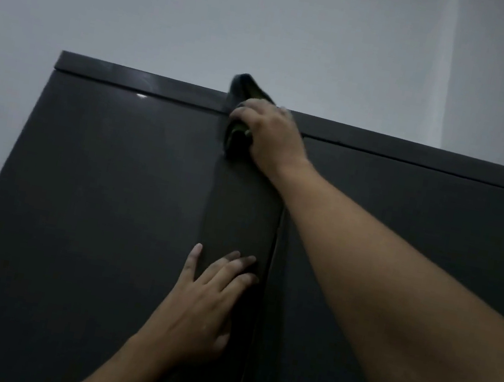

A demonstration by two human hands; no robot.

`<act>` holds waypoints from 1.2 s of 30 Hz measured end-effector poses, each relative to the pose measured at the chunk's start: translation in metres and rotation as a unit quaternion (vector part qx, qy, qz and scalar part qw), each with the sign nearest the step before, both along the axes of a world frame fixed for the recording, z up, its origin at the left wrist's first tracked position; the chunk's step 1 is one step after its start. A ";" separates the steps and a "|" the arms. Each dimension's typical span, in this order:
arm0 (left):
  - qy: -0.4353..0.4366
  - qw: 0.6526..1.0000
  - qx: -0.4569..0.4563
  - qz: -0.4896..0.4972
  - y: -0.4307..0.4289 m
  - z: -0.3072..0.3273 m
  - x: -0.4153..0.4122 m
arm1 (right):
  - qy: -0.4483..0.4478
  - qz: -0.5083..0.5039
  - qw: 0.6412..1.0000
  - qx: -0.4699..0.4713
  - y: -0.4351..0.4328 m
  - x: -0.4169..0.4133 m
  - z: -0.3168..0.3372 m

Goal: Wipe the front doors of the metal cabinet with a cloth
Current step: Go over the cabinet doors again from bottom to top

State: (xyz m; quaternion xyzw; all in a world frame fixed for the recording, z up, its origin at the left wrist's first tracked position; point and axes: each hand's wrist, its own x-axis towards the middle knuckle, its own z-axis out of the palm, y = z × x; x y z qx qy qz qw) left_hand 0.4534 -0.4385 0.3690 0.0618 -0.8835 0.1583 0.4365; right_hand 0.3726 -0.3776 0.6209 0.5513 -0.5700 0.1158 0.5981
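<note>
Pressing bunched cloth to top of cabinet's left door, by centre seam | right hand curled round it | left hand flat on door, fingers straight | cloth soft, light (probably slides easily); grip the wad

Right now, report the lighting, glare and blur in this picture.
Head view: dim, bluish light throughout; one small glare spot high on the left door; the cloth under the right hand is smeared with blur; the wide lens makes the cabinet lean.
</note>
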 end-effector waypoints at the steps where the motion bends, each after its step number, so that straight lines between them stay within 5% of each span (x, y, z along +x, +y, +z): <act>1: -0.001 1.000 0.005 -0.005 0.000 0.000 0.000 | -0.030 0.007 0.999 -0.026 0.007 -0.005 0.008; 7: -0.002 0.999 0.043 -0.019 0.007 0.004 0.000 | -0.185 0.027 0.972 -0.145 0.041 -0.030 0.025; 14: 0.107 0.979 0.114 -0.133 0.026 0.023 0.003 | -0.205 0.138 0.961 -0.121 0.117 -0.058 -0.034; 19: 0.181 0.918 0.238 -0.262 0.054 0.042 -0.015 | -0.297 0.177 0.931 -0.114 0.178 -0.076 -0.121; 26: 0.046 0.815 0.371 -0.442 0.130 0.033 -0.057 | -0.406 0.193 0.890 -0.079 0.236 -0.075 -0.214; 30: -0.018 0.722 0.447 -0.527 0.166 0.011 -0.074 | -0.446 0.183 0.872 -0.084 0.258 -0.072 -0.247; 33: -0.039 0.726 0.424 -0.540 0.178 0.001 -0.085 | -0.445 0.129 0.880 -0.102 0.280 -0.076 -0.266; 36: -0.019 0.831 0.317 -0.456 0.184 -0.006 -0.096 | -0.398 0.026 0.910 -0.113 0.302 -0.085 -0.278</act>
